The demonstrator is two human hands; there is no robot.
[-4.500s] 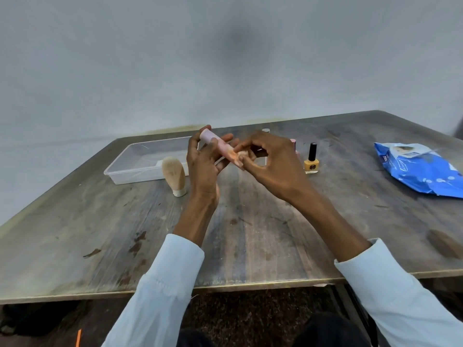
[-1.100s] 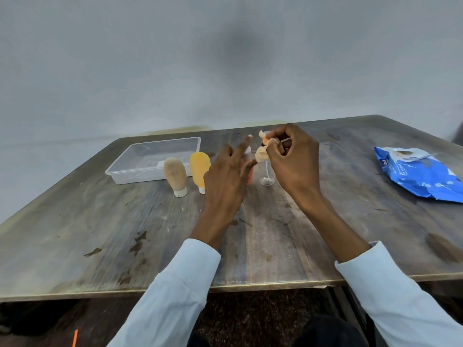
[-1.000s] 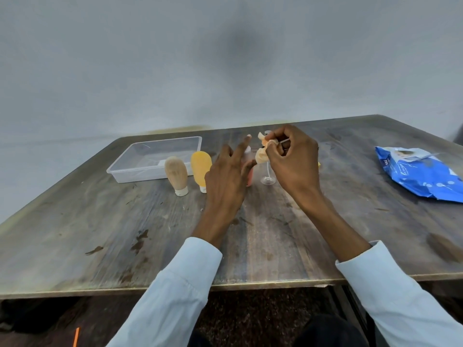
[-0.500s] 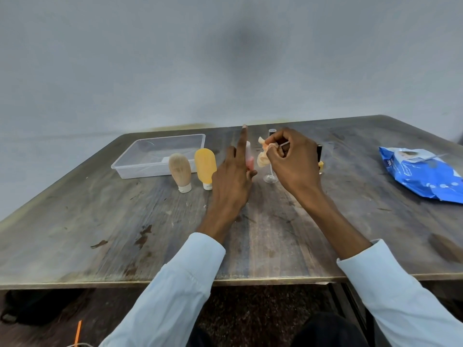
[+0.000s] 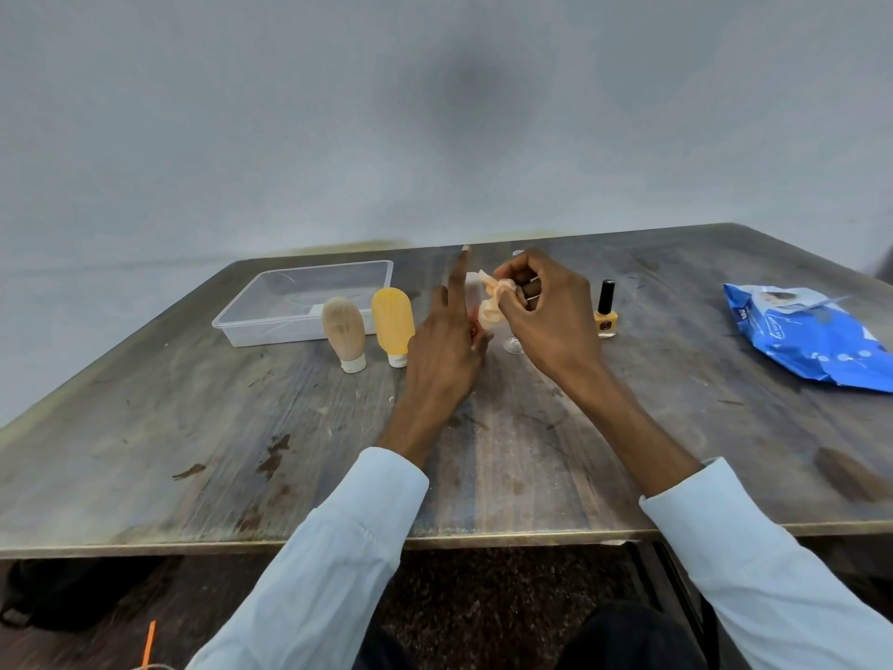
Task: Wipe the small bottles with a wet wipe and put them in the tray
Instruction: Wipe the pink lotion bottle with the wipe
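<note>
While the right hand (image 5: 541, 316) pinches a crumpled wipe (image 5: 493, 302) in curled fingers above the table (image 5: 193, 427), the left hand (image 5: 447, 345) reaches toward a pink bottle (image 5: 472, 292) mostly hidden behind it, its index finger straight up; whether it grips the bottle cannot be told. A beige bottle (image 5: 344, 333) and a yellow bottle (image 5: 393, 326) stand cap-down just before the tray (image 5: 270, 326), a nail polish (image 5: 606, 311) stands right of the hands, and a blue pack (image 5: 812, 336) lies far right.

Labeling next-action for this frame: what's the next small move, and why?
Probably close the left hand round the pink bottle and lift it to the crumpled wipe pinched in the right hand. The left forefinger is straight up, the bottle sits mostly hidden behind the hand, and I see no bottles in the tray.
</note>
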